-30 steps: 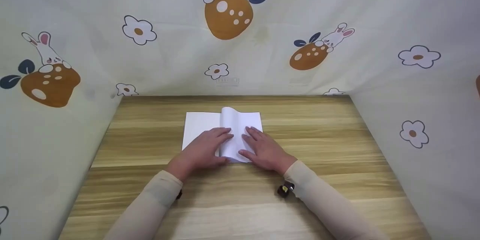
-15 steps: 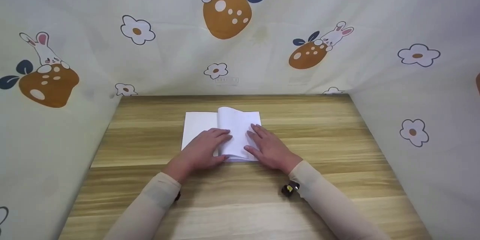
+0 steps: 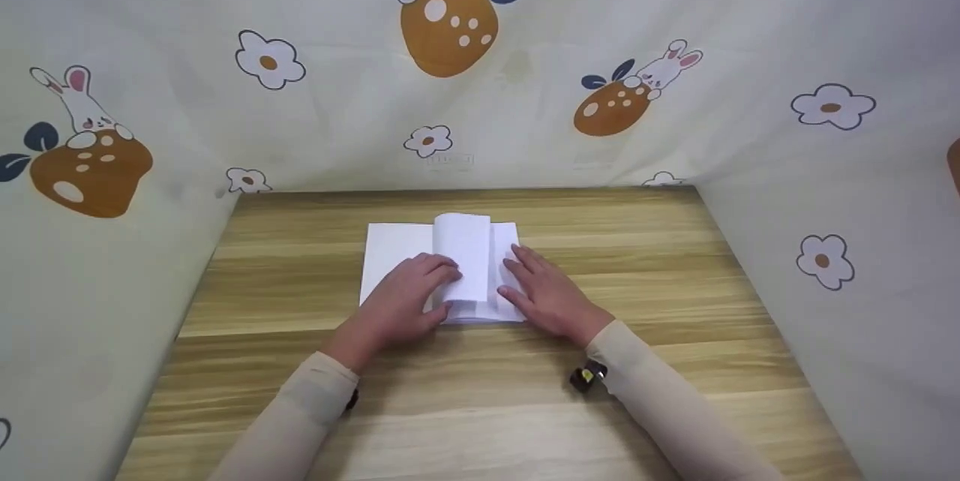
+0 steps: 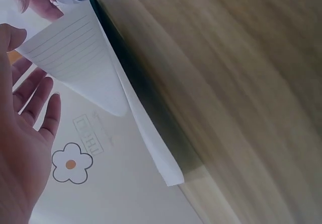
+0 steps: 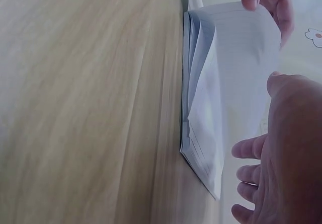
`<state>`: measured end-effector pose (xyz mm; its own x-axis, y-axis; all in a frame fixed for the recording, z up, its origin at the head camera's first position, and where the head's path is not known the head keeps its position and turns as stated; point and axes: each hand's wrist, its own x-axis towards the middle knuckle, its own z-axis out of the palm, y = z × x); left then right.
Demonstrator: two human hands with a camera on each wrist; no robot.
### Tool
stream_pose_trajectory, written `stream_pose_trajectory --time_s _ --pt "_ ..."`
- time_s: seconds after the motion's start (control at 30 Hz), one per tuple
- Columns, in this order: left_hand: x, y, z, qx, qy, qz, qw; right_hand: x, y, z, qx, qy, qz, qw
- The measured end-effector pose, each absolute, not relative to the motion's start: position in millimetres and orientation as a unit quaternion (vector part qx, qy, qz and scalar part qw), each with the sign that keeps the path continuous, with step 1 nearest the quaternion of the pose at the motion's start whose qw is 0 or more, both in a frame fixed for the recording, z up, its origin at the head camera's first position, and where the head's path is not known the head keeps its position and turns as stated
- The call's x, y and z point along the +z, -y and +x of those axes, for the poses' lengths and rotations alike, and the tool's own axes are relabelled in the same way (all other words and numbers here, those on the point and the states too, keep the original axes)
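An open notebook (image 3: 395, 248) with white pages lies on the wooden table. One leaf (image 3: 466, 247) stands raised near its middle, its free edge over the right half. My left hand (image 3: 401, 297) pinches this leaf between thumb and fingers; faint ruled lines show on the leaf (image 4: 75, 45) in the left wrist view. My right hand (image 3: 555, 293) lies at the notebook's right edge, fingers spread and holding nothing. In the right wrist view, several loosely fanned pages (image 5: 204, 108) sit beneath the raised leaf, and the left thumb (image 5: 250, 1) is on its upper part.
The wood-grain table (image 3: 465, 406) reaches back to a pale cloth (image 3: 337, 128) printed with rabbits and flowers, which hangs on three sides. A small black device (image 3: 589, 374) sits at the right wrist.
My right hand has slid right, away from the raised leaf. The leaf's right edge has come up off the page below, while the left hand has stayed nearly in place.
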<state>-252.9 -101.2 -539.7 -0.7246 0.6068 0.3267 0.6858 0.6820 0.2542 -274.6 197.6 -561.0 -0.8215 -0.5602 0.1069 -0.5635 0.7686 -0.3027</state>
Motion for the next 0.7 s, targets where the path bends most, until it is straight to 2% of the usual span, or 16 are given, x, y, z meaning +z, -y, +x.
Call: stream_pose_trajectory --time_s 0.7 --pt "-529 120 -250 -0.239 0.896 -0.342 0.154 -551 -202 -273 0.157 0.946 0.282 -0.010"
